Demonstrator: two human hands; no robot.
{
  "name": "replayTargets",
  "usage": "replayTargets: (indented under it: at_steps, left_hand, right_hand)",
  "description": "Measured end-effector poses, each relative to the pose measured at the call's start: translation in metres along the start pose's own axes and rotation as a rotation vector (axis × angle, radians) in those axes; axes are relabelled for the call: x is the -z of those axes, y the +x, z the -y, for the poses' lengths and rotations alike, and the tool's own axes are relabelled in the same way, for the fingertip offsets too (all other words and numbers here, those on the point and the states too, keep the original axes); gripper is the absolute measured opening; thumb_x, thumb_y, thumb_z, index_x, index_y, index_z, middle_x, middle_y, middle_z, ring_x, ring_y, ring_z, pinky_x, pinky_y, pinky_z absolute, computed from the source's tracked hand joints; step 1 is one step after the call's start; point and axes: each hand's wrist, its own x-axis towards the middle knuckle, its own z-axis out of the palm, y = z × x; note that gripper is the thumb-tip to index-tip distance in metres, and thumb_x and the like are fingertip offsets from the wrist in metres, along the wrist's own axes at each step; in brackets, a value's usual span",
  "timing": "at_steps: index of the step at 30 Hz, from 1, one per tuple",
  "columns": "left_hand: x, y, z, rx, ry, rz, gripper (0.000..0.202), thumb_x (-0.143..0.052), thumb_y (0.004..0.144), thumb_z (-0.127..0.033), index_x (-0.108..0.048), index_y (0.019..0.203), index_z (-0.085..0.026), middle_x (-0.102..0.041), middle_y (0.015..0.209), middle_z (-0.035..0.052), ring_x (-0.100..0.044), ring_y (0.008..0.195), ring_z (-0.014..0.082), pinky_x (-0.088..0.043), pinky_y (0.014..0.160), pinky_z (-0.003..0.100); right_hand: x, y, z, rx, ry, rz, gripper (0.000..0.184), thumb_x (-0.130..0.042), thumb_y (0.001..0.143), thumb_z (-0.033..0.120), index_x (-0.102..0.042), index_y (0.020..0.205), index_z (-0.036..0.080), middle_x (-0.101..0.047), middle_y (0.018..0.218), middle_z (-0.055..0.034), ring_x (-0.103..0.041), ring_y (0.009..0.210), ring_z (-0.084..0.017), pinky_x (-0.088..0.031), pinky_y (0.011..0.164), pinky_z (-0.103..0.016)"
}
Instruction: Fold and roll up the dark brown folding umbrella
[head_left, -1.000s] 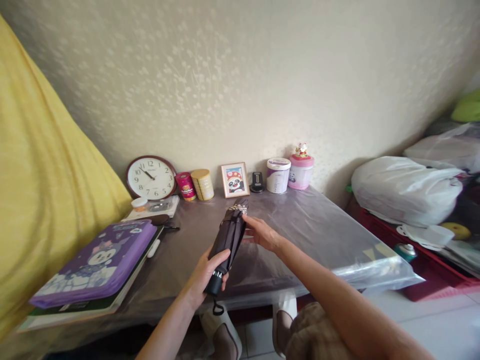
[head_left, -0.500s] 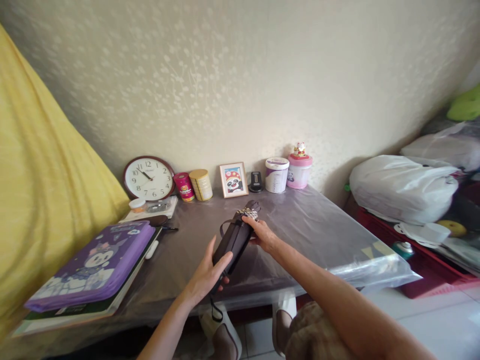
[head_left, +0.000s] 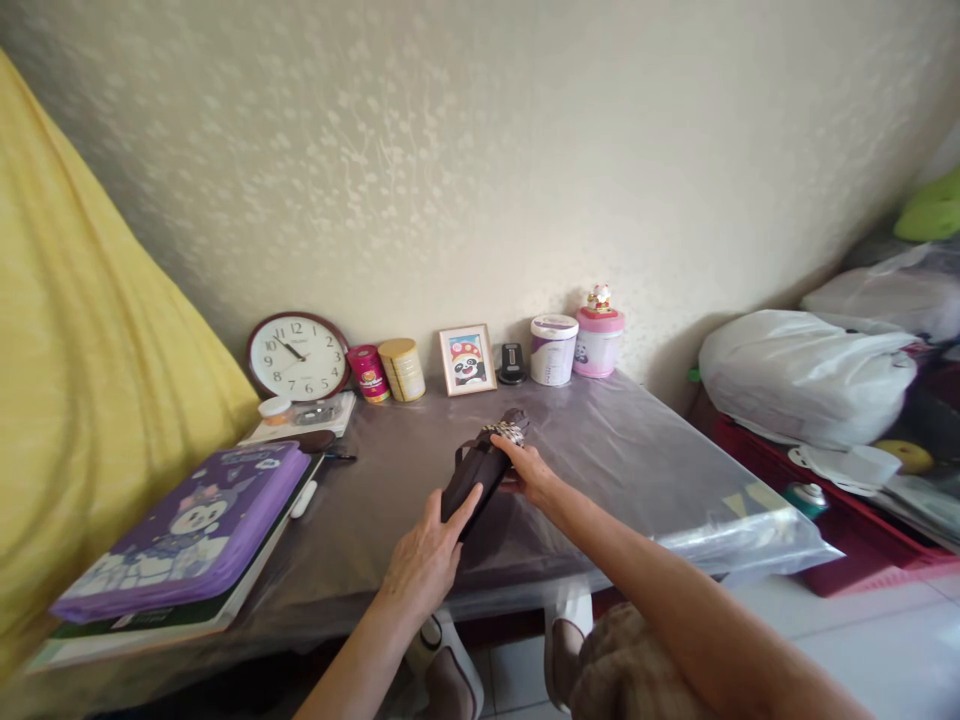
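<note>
Over the table, the left hand is gripping the folded umbrella toward seven o'clock, the right hand pinching it toward one o'clock, apparently supporting both ends; the undersides are mostly hiding.

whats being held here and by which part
A folded dark umbrella: the left hand grips its near end, the right hand its far end.

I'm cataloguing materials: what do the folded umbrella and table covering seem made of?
Folded umbrella: probably matte fabric, judging by its dull, dark, gathered surface; the fibre is unclear.
Table covering: apparently glossy plastic film, since it shines, creases and looks see-through at the overhanging edge.
</note>
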Motion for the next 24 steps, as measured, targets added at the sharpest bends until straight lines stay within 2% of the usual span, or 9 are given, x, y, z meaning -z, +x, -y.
replayTargets:
  at_steps: [4,6,8,10,11,13,16,20,24]
  left_hand:
    - [0.000,0.001,-0.001,0.049,0.019,0.005,0.076,-0.044,0.078,-0.012,-0.008,0.137,-0.043,-0.047,0.107,0.0079,-0.061,0.070,0.0157,-0.044,0.061,0.024]
    - [0.001,0.002,0.001,0.078,-0.047,-0.008,0.075,-0.045,0.077,-0.013,-0.012,0.138,-0.040,-0.050,0.094,0.0057,-0.060,0.068,0.0157,-0.044,0.062,0.025]
    - [0.004,0.002,0.004,0.091,-0.227,-0.056,0.072,-0.049,0.074,-0.015,-0.021,0.137,-0.037,-0.054,0.091,0.0045,-0.059,0.072,0.0164,-0.045,0.066,0.026]
    - [0.009,0.003,0.010,0.094,-0.521,-0.108,0.068,-0.052,0.072,-0.017,-0.031,0.135,-0.034,-0.058,0.090,0.0032,-0.059,0.074,0.0154,-0.045,0.069,0.025]
    - [0.011,0.003,0.013,0.110,-0.681,-0.112,0.066,-0.053,0.072,-0.020,-0.034,0.134,-0.032,-0.061,0.086,0.0019,-0.059,0.069,0.0140,-0.046,0.065,0.024]
    - [0.016,0.002,0.017,0.179,-0.947,-0.059,0.066,-0.052,0.074,-0.026,-0.031,0.136,-0.027,-0.059,0.064,-0.0027,-0.052,0.048,0.0104,-0.044,0.049,0.021]
    - [0.022,0.000,0.018,0.232,-1.160,0.036,0.074,-0.053,0.075,-0.032,-0.020,0.140,-0.020,-0.043,0.039,-0.0103,-0.039,0.031,0.0080,-0.034,0.033,0.016]
    - [0.026,-0.002,0.012,0.150,-1.324,0.134,0.075,-0.057,0.073,-0.031,-0.022,0.139,-0.022,-0.045,0.045,-0.0094,-0.040,0.033,0.0060,-0.034,0.032,0.015]
    - [0.028,-0.001,0.011,0.151,-1.502,0.246,0.072,-0.058,0.074,-0.040,-0.025,0.137,-0.027,-0.051,0.060,-0.0059,-0.043,0.035,0.0043,-0.034,0.032,0.014]
  right_hand:
    - [-0.003,-0.006,0.004,0.018,0.014,0.029,0.034,-0.066,0.066,0.043,-0.052,0.084,0.018,-0.060,0.080,-0.0046,-0.059,0.065,-0.016,-0.054,0.053,-0.034]
    - [-0.003,-0.008,0.005,0.024,0.028,0.073,0.034,-0.065,0.067,0.044,-0.052,0.085,0.018,-0.060,0.082,-0.0046,-0.059,0.066,-0.016,-0.054,0.055,-0.034]
    - [-0.001,-0.008,0.006,0.037,0.029,0.123,0.035,-0.065,0.067,0.045,-0.053,0.085,0.018,-0.060,0.081,-0.0041,-0.059,0.065,-0.015,-0.054,0.057,-0.032]
    - [0.002,-0.006,0.008,0.066,0.011,0.164,0.038,-0.065,0.067,0.048,-0.054,0.086,0.018,-0.060,0.079,-0.0035,-0.059,0.066,-0.015,-0.054,0.059,-0.032]
    - [0.005,-0.005,0.009,0.090,0.001,0.180,0.039,-0.064,0.067,0.050,-0.055,0.087,0.018,-0.060,0.080,-0.0032,-0.059,0.068,-0.015,-0.053,0.061,-0.032]
    - [0.010,-0.002,0.012,0.139,-0.004,0.181,0.040,-0.062,0.068,0.052,-0.057,0.089,0.018,-0.060,0.083,-0.0027,-0.059,0.073,-0.014,-0.052,0.067,-0.031]
    - [0.018,0.001,0.017,0.151,0.027,0.161,0.040,-0.059,0.069,0.055,-0.058,0.091,0.021,-0.061,0.086,-0.0012,-0.059,0.078,-0.014,-0.050,0.070,-0.031]
    - [0.021,-0.002,0.021,0.069,0.071,0.265,0.042,-0.055,0.071,0.057,-0.060,0.087,0.019,-0.064,0.078,-0.0027,-0.061,0.074,-0.016,-0.050,0.067,-0.029]
    - [0.019,-0.007,0.023,0.066,0.077,0.206,0.039,-0.060,0.069,0.054,-0.061,0.083,0.018,-0.065,0.071,-0.0017,-0.060,0.061,-0.013,-0.049,0.057,-0.024]
